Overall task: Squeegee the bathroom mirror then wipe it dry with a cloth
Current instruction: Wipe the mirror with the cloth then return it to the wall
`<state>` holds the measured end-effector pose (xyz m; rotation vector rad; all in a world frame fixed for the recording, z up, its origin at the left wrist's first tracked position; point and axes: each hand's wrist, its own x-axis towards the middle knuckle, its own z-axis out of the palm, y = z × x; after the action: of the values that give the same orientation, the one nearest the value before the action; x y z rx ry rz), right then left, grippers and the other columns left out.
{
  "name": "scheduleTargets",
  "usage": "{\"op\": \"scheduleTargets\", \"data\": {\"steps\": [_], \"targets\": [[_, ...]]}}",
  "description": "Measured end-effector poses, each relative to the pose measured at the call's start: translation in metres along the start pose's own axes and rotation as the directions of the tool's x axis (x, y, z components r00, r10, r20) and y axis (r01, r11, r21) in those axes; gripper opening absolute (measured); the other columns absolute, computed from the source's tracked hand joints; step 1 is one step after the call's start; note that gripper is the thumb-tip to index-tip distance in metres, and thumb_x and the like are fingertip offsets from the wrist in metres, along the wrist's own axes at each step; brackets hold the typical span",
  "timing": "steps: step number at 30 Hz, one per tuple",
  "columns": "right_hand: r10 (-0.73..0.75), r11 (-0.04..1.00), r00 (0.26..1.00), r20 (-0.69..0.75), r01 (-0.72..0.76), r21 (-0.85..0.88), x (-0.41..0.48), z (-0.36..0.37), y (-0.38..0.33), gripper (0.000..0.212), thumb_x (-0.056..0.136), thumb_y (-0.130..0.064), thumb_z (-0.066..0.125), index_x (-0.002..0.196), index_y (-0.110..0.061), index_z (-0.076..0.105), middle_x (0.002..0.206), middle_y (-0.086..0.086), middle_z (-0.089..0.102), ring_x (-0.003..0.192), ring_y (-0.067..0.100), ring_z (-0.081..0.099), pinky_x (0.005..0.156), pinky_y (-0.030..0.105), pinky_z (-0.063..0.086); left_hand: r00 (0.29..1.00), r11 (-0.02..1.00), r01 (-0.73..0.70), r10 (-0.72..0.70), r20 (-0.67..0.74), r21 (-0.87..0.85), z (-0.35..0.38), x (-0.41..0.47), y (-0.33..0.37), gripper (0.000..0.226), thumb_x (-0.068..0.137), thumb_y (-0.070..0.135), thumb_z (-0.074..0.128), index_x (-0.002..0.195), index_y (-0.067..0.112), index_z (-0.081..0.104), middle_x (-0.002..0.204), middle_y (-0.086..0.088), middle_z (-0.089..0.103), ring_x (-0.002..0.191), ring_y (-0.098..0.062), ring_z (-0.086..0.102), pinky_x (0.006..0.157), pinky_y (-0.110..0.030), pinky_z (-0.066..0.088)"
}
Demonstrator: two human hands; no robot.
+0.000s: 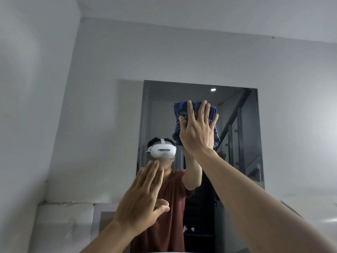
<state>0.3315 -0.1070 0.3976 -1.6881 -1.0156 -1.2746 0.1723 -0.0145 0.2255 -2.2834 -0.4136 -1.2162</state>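
The rectangular bathroom mirror [242, 136] hangs on the white wall ahead. My right hand [197, 128] presses a dark blue cloth [179, 110] flat against the upper middle of the glass, fingers spread over it. My left hand [144, 198] is raised in front of the mirror's lower left part, fingers apart, holding nothing. No squeegee is in view. The glass reflects a person in a red shirt with a white headset, and a staircase behind.
White walls surround the mirror, with a corner at the left [60, 106]. A pale ledge [69, 207] runs below the mirror at the lower left. A white rim shows at the very bottom edge of the view.
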Motion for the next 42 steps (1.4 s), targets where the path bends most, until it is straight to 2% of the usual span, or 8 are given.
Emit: {"op": "scheduleTargets", "data": {"steps": [4,9,18,21,25,32,38,42], "targets": [[-0.053,0.998,0.999,-0.006,0.053,0.043,0.001,0.007,-0.025,0.058,0.105,-0.046,0.023,0.157,-0.021,0.022,0.167,0.022,0.007,0.155,0.034,-0.001,0.123,0.059,-0.003,1.0,0.999,-0.011,0.01,0.029,0.039,0.011,-0.035,0.006,0.112,0.069,0.071,0.069,0.153,0.007,0.032,0.164,-0.015,0.02,0.151,-0.031,0.021,0.117,-0.044,0.036],[-0.246,0.969,0.969,0.021,0.246,0.008,0.0,0.012,-0.052,0.055,0.106,-0.043,0.026,0.157,-0.021,0.027,0.167,0.017,0.011,0.155,0.035,0.005,0.123,0.061,0.002,0.996,0.987,-0.058,0.047,0.076,0.148,0.02,-0.047,0.005,0.105,0.064,0.069,0.07,0.146,0.008,0.046,0.16,-0.019,0.03,0.149,-0.035,0.026,0.114,-0.045,0.023],[-0.512,0.855,0.85,0.123,0.519,-0.029,-0.047,0.021,-0.05,0.055,0.105,-0.042,0.021,0.159,-0.029,0.024,0.167,0.012,0.016,0.155,0.031,0.007,0.124,0.057,-0.001,0.999,0.992,-0.022,0.016,0.051,0.122,0.019,-0.048,0.008,0.107,0.066,0.067,0.076,0.148,0.007,0.042,0.161,-0.018,0.029,0.149,-0.034,0.023,0.116,-0.046,0.036],[-0.569,0.817,0.809,0.147,0.577,-0.013,-0.067,0.025,-0.038,0.055,0.105,-0.035,0.031,0.159,-0.029,0.022,0.168,0.009,0.016,0.156,0.028,0.004,0.124,0.055,-0.003,0.998,0.996,-0.005,0.0,0.056,0.094,0.02,-0.05,0.008,0.11,0.066,0.065,0.079,0.151,0.009,0.038,0.163,-0.016,0.024,0.15,-0.032,0.019,0.114,-0.042,0.03],[-0.586,0.805,0.794,0.159,0.594,0.001,-0.086,0.026,-0.02,0.06,0.102,-0.028,0.044,0.158,-0.028,0.024,0.167,0.006,0.018,0.156,0.024,0.003,0.124,0.057,0.002,0.998,0.998,-0.004,0.001,0.057,0.065,0.019,-0.05,0.009,0.115,0.066,0.063,0.079,0.154,0.008,0.029,0.163,-0.015,0.022,0.15,-0.032,0.024,0.114,-0.043,0.029],[-0.505,0.853,0.843,0.187,0.521,-0.043,-0.095,0.017,0.013,0.056,0.106,-0.042,0.027,0.16,-0.028,0.02,0.168,0.008,0.012,0.156,0.025,0.0,0.125,0.055,0.003,0.998,1.0,0.01,-0.011,0.056,0.019,0.019,-0.05,0.01,0.12,0.067,0.056,0.083,0.157,0.008,0.019,0.165,-0.014,0.017,0.151,-0.03,0.021,0.115,-0.041,0.028],[-0.381,0.917,0.913,0.144,0.394,-0.068,-0.085,0.008,0.04,0.057,0.106,-0.044,0.024,0.159,-0.022,0.026,0.167,0.013,0.018,0.155,0.03,0.008,0.123,0.058,0.011,0.998,1.0,0.021,-0.02,0.067,-0.019,0.023,-0.049,0.025,0.116,0.069,0.025,0.085,0.159,0.016,0.012,0.165,-0.021,0.011,0.152,-0.038,0.012,0.112,-0.053,0.039],[-0.323,0.936,0.938,0.127,0.336,-0.107,-0.077,0.0,0.061,0.06,0.105,-0.048,0.025,0.16,-0.023,0.02,0.167,0.016,0.014,0.155,0.033,0.004,0.125,0.055,0.003,0.996,0.999,0.04,-0.041,0.083,0.013,0.029,-0.049,0.03,0.104,0.08,0.036,0.075,0.159,0.017,0.01,0.166,-0.02,0.005,0.153,-0.037,0.005,0.115,-0.056,0.035]]}}
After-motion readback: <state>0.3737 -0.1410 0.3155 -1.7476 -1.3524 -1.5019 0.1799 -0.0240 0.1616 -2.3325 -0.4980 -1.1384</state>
